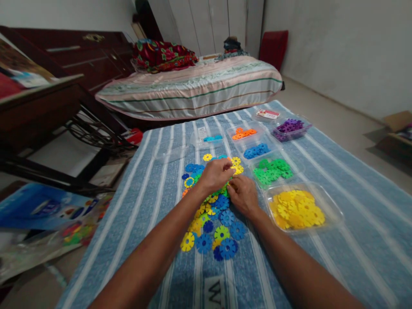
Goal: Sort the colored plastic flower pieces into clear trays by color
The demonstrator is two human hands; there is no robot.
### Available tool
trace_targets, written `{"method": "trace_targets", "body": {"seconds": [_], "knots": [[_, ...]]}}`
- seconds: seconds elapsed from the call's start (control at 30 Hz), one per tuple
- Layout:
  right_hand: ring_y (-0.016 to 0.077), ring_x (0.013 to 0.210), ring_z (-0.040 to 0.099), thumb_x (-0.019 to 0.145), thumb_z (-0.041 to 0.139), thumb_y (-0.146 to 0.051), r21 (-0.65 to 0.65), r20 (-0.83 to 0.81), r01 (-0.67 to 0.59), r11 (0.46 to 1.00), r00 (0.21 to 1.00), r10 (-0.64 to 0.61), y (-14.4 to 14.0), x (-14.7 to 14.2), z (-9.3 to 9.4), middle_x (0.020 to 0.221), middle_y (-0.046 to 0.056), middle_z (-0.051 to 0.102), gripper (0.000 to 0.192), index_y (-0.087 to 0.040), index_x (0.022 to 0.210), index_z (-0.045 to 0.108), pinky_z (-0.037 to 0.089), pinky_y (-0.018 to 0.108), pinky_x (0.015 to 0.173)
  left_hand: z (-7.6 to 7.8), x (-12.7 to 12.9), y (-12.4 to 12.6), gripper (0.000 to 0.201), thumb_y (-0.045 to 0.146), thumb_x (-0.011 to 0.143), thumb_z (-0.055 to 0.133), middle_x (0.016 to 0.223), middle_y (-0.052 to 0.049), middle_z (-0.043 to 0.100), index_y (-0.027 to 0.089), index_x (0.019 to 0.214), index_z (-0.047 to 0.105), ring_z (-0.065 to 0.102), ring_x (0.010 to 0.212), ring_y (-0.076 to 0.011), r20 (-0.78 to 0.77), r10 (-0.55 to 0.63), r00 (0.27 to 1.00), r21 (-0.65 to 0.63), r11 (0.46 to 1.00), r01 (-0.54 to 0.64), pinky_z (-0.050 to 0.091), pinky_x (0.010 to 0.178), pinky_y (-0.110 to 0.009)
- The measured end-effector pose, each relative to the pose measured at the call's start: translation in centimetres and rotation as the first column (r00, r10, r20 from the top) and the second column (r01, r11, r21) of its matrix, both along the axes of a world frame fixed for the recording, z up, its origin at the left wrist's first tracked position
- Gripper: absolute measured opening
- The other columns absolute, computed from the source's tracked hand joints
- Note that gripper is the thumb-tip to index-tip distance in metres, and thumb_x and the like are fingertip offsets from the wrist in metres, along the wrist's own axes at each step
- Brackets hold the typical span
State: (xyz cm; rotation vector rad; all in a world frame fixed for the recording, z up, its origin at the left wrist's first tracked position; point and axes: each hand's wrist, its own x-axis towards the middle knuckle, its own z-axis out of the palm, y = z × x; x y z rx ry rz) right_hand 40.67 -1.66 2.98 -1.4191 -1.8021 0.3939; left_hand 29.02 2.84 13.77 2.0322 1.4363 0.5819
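Both bare hands meet over a loose heap of snowflake-shaped plastic discs (212,219) spread on a blue striped cloth (337,171) on the floor. The left hand (216,175) lies palm down on the far part of the heap, fingers curled onto the pieces; whether it pinches one cannot be told. The right hand (243,196) rests just beside it, touching, its fingertips bent under among green and blue discs, its grip likewise hidden. Most of the heap, in blue, yellow and green, fans out from the hands toward the person. Just to the right of the right hand sits a clear tray of yellow discs (299,209); beyond it, farther from the person, a tray of green discs (273,170), then one of blue discs (256,151), then orange discs (243,133), with purple discs (290,126) well off to the far right. A striped mattress (193,88) lies beyond the cloth.
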Motion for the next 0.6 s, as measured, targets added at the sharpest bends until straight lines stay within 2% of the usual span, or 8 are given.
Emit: {"method": "trace_targets", "body": {"seconds": [0.07, 0.13, 0.23, 0.33, 0.43, 0.6], "knots": [[0.022, 0.094, 0.057, 0.088, 0.053, -0.025, 0.002, 0.009, 0.008, 1.0, 1.0, -0.008, -0.1, 0.0, 0.0, 0.094, 0.007, 0.068, 0.016, -0.02, 0.084, 0.068, 0.038, 0.035, 0.085, -0.4, -1.7, -2.7, 0.015, 0.028, 0.079, 0.056, 0.067, 0.002, 0.062, 0.018, 0.075, 0.066, 0.056, 0.066, -0.013, -0.087, -0.032, 0.996, -0.015, 0.999, 0.031, 0.041, 0.062, -0.023], [0.0221, 0.095, 0.056, 0.087, 0.054, -0.025, 0.012, 0.012, 0.016, 1.0, 1.0, -0.016, -0.1, 0.0, 0.0, 0.096, 0.007, 0.068, 0.015, -0.02, 0.084, 0.068, 0.038, 0.035, 0.087, -1.0, -3.2, -5.6, 0.017, 0.029, 0.08, 0.053, 0.065, 0.003, 0.06, 0.019, 0.074, 0.065, 0.054, 0.063, -0.013, -0.132, -0.044, 0.99, -0.086, 0.996, 0.033, 0.038, 0.06, -0.023], [0.0226, 0.096, 0.057, 0.086, 0.056, -0.024, 0.021, 0.01, 0.019, 1.0, 1.0, -0.02, -0.2, 0.0, 0.0, 0.097, 0.008, 0.068, 0.013, -0.02, 0.085, 0.068, 0.038, 0.035, 0.088, -1.6, -5.0, -9.6, 0.019, 0.03, 0.081, 0.052, 0.062, 0.003, 0.058, 0.02, 0.07, 0.063, 0.052, 0.06, -0.0127, -0.146, -0.041, 0.988, -0.198, 0.98, 0.012, 0.035, 0.057, -0.023], [0.0222, 0.094, 0.057, 0.087, 0.055, -0.025, 0.018, 0.012, 0.007, 1.0, 1.0, -0.007, -0.1, 0.2, 0.0, 0.096, 0.008, 0.068, 0.015, -0.019, 0.084, 0.068, 0.039, 0.035, 0.086, -2.0, -6.2, -12.7, 0.019, 0.029, 0.082, 0.051, 0.06, 0.003, 0.055, 0.019, 0.069, 0.061, 0.051, 0.059, -0.0127, -0.164, -0.024, 0.986, -0.251, 0.968, -0.018, 0.034, 0.057, -0.023], [0.0217, 0.093, 0.057, 0.088, 0.054, -0.027, 0.019, 0.012, -0.004, 1.0, 1.0, 0.004, 0.0, 0.3, -0.1, 0.094, 0.007, 0.068, 0.017, -0.019, 0.082, 0.068, 0.039, 0.034, 0.086, -2.2, -6.4, -14.8, 0.015, 0.03, 0.081, 0.056, 0.067, 0.002, 0.057, 0.019, 0.072, 0.062, 0.054, 0.066, -0.0144, -0.225, -0.024, 0.974, -0.225, 0.974, -0.028, 0.037, 0.061, -0.025], [0.0216, 0.092, 0.058, 0.088, 0.054, -0.027, 0.029, 0.011, -0.006, 1.0, 1.0, 0.006, 0.0, 0.4, -0.3, 0.094, 0.007, 0.068, 0.017, -0.019, 0.084, 0.068, 0.039, 0.034, 0.085, -3.4, -4.8, -16.8, 0.017, 0.035, 0.078, 0.066, 0.089, -0.005, 0.062, 0.02, 0.086, 0.065, 0.057, 0.085, -0.0208, -0.377, -0.084, 0.922, -0.144, 0.989, 0.031, 0.043, 0.075, -0.031]]}}
